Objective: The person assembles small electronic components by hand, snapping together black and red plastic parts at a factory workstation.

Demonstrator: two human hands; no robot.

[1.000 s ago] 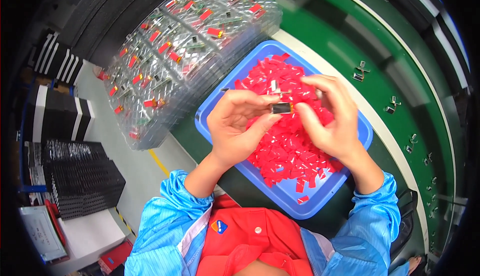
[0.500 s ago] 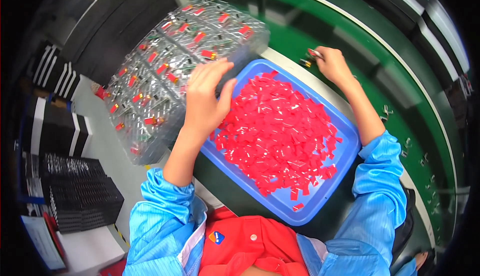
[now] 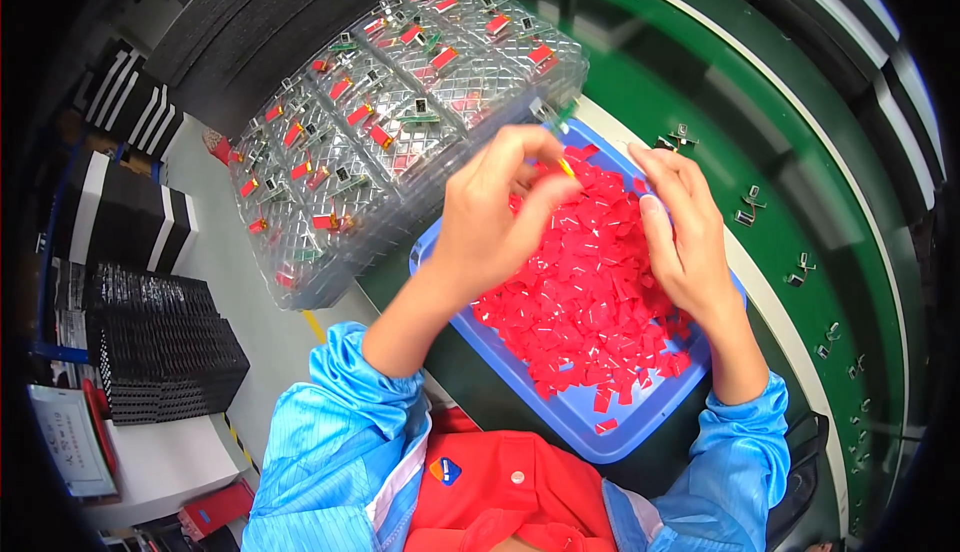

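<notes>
red pieces (image 3: 590, 282) under left hand (image 3: 490, 217), right hand (image 3: 685, 237)

green belt (image 3: 700, 82) open, clear trays (image 3: 400, 102) crowding left

red plastic pieces (image 3: 585, 287) | loose heap | filling blue tray (image 3: 590, 420)

clear trays (image 3: 400, 102) left of parts bin (image 3: 600, 422)
</notes>
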